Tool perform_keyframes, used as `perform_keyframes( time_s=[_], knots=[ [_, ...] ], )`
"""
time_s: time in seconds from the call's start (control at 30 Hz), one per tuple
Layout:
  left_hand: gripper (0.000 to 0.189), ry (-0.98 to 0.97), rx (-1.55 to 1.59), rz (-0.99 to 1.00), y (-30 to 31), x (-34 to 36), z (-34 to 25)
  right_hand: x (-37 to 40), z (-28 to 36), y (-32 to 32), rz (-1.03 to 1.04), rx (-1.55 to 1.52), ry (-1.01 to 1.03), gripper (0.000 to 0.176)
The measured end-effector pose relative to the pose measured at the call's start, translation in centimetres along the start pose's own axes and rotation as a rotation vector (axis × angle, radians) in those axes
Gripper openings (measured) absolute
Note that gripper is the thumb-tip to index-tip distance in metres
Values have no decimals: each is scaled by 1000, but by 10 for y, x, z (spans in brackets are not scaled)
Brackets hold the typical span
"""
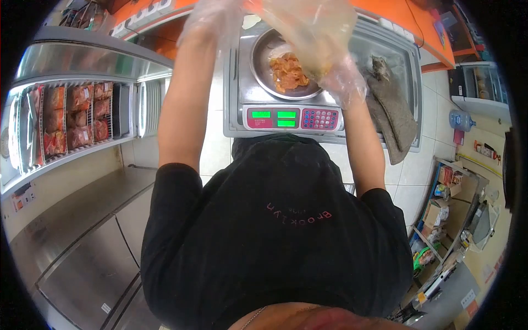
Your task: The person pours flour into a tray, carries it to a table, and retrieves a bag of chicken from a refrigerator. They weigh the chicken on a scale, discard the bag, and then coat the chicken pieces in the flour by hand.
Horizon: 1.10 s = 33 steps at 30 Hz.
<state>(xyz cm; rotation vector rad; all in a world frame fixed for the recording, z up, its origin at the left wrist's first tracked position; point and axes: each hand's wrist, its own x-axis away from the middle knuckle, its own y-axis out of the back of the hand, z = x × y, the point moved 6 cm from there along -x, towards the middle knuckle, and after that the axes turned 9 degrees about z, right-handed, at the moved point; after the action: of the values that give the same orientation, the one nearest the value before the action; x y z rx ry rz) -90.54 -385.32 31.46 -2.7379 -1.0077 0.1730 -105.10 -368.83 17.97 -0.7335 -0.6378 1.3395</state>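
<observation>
A round metal bowl stands on a digital scale with lit green displays. Pieces of orange-brown marinated meat lie in the bowl. Over the bowl's right side hangs a clear plastic bag. My right hand, in a clear plastic glove, is closed on the bag's lower right part. At the top edge, left of the bowl, is my left hand, also gloved; its fingers are blurred and partly cut off, so its grip cannot be made out.
A grey tray lies under the scale, with a grey-brown cloth over its right part. An open fridge with bagged meat stands left. Shelves with packages are at right, near a water bottle.
</observation>
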Motion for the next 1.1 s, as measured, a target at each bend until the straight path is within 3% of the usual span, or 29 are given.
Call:
perform_keyframes(
  time_s=[0.1,0.17,0.2,0.27,0.3,0.4,0.47,0.57,0.7,0.77,0.9,1.0,1.1],
  knots=[
    [33,-76,1,-42,-4,17,-25,-12,-10,12,-77,94,-171,42],
    [34,-130,19,-44,-1,23,-35,-15,-15,17,-104,462,-417,46],
    [35,-160,28,-44,2,25,-40,-13,-7,-1,-105,464,-414,46],
    [35,-223,43,-45,8,29,-51,-1,8,-29,-136,872,-507,43],
    [36,-254,50,-48,11,32,-56,1,9,-31,-134,874,-506,43],
    [37,-319,72,-60,10,46,-61,4,18,-23,-186,889,-448,52],
    [40,-335,126,-176,4,54,-53,3,17,-18,-114,864,-358,48],
    [41,-342,214,-128,8,52,-43,0,24,-28,-23,983,-280,41],
    [42,-281,290,-78,33,43,-29,-6,11,-16,-104,996,-186,39],
    [43,-297,288,-52,29,44,-32,-13,9,-23,35,1419,-13,34],
    [43,-293,302,-85,26,53,-35,-14,16,-34,-46,1500,3,33],
    [44,-329,283,-85,28,56,-36,-16,20,-35,-56,1481,159,34],
    [45,-325,334,-14,28,51,-34,-17,23,-41,-68,1705,123,34]
  ],
)
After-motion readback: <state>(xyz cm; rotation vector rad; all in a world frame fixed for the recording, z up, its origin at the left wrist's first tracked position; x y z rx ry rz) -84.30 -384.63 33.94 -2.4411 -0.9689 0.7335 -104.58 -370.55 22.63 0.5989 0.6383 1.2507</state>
